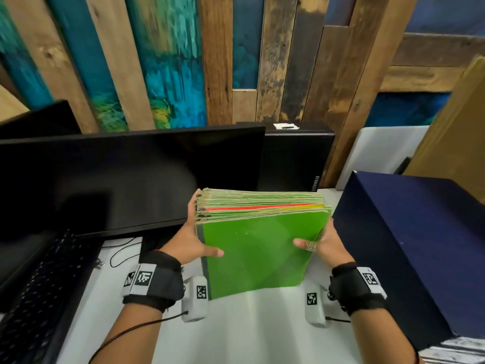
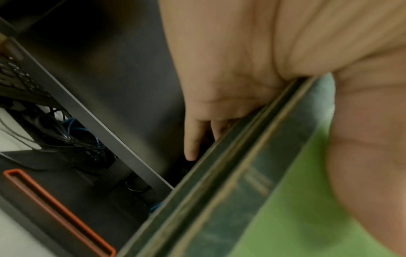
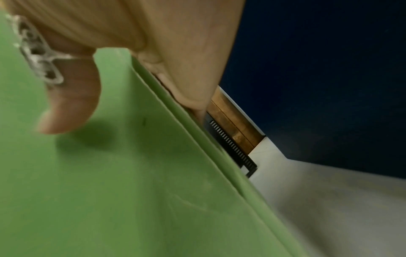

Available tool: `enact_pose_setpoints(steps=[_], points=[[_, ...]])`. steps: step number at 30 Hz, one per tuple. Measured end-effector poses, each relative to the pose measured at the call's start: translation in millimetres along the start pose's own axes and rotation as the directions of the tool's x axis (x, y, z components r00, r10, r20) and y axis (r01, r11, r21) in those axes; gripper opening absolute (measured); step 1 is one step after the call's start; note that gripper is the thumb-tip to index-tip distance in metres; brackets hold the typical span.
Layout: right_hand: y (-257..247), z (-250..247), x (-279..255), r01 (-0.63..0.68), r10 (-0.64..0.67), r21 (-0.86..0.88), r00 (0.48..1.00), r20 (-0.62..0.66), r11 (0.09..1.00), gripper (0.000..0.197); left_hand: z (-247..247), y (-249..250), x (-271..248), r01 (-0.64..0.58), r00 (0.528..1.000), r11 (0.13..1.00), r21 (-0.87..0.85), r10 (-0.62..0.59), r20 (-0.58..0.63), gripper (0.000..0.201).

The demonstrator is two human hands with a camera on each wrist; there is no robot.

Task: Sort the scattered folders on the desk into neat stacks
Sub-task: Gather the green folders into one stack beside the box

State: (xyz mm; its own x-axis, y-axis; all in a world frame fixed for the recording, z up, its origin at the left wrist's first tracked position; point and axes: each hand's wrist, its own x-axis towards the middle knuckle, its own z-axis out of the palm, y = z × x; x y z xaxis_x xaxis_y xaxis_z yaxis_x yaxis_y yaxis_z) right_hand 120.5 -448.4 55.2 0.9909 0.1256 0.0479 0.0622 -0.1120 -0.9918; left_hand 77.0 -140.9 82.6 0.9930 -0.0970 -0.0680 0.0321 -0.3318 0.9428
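Together, we held one thick bundle of folders (image 1: pixel 258 248) upright on its lower edge on the white table (image 1: pixel 246 329), green cover facing us, with a red and a yellow folder showing among the green tops. Our left hand (image 1: pixel 190 241) clasped the spine side, thumb (image 1: pixel 212 252) laid across the cover and fingers wrapped behind; the left wrist view showed the palm tight against the dark spines (image 2: pixel 252 173) and one finger (image 2: pixel 193 139) pointing down behind them. Our right hand (image 1: pixel 326 244) clamped the open side the same way, its ringed thumb (image 3: pixel 72 97) pressed on the cover, the other fingers hidden behind the bundle.

We judged the step in hand to be squaring the bundle before laying it down as a stack. To do that well, we would loosen both grips slightly so the folders could slide, tap the lower edge on the table until the tops lined up, then tap the spine side too. The top edges looked uneven near the left corner, so that corner needed the most care. Squeezing too hard would lock the misalignment in.

Behind the bundle stood a dark monitor (image 1: pixel 126 177) and a black computer case (image 1: pixel 296 156); a keyboard (image 1: pixel 36 298) lay to the left, and a dark blue box (image 1: pixel 409 248) stood just beside our right hand, leaving little room for laying the stack flat.
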Motion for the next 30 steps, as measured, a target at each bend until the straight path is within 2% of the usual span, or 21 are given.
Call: enact_pose_setpoints(steps=[2,5,7,10,12,15,16,19,21,24,26,30], points=[[8.5,0.8,-2.3,-0.056,0.057,-0.061,0.998,0.014,0.997,0.114,-2.3,-12.9,1.4,0.058,0.997,0.995,0.087,-0.062,0.052,0.114],[26.5,8.5,-5.1,-0.160,0.161,-0.114,0.987,0.003,0.981,0.100,4.3,-36.7,1.7,0.102,0.990,0.971,0.217,-0.122,0.078,0.105],[39.4,18.2,-8.9,-0.204,0.200,-0.164,0.979,-0.040,0.965,0.083,15.9,-47.6,2.2,0.079,0.996,0.977,0.201,-0.071,-0.045,0.091],[50.0,27.3,-10.8,-0.210,0.180,-0.209,0.971,-0.156,0.955,0.061,32.0,-50.7,5.0,0.004,0.958,0.987,0.159,0.042,-0.284,0.069],[52.9,27.2,-10.2,-0.201,0.165,-0.184,0.967,-0.193,0.962,0.057,34.6,-45.9,7.0,-0.015,0.946,0.987,0.162,0.066,-0.316,0.066],[60.9,20.5,-12.2,-0.213,0.181,-0.111,0.954,-0.240,0.971,0.061,34.3,-41.5,9.4,-0.012,0.960,0.977,0.211,0.071,-0.272,0.072],[65.4,16.6,-13.2,-0.222,0.198,-0.067,0.945,-0.260,0.973,0.064,36.1,-42.2,10.9,0.016,0.966,0.972,0.233,0.046,-0.256,0.076],[74.7,8.3,-21.8,-0.268,0.255,0.016,0.893,-0.370,0.963,0.060,50.0,-56.1,15.9,0.203,0.972,0.948,0.247,-0.166,-0.164,0.083],[90.9,3.8,-27.9,-0.324,0.321,0.065,0.850,-0.417,0.944,0.058,60.0,-70.4,19.9,0.338,0.941,0.922,0.189,-0.332,-0.065,0.075],[129.8,-2.6,-31.6,-0.433,0.426,0.072,0.818,-0.386,0.898,0.074,77.7,-81.1,20.4,0.453,0.872,0.869,0.199,-0.479,0.107,0.058],[146.5,-4.8,-28.4,-0.491,0.470,0.047,0.797,-0.380,0.870,0.067,88.3,-85.5,22.5,0.521,0.824,0.816,0.252,-0.557,0.100,0.065],[156.8,-8.4,-8.7,-0.588,0.525,-0.049,0.753,-0.396,0.807,0.060,98.4,-86.6,38.1,0.580,0.805,0.788,0.208,-0.594,0.008,0.079]])
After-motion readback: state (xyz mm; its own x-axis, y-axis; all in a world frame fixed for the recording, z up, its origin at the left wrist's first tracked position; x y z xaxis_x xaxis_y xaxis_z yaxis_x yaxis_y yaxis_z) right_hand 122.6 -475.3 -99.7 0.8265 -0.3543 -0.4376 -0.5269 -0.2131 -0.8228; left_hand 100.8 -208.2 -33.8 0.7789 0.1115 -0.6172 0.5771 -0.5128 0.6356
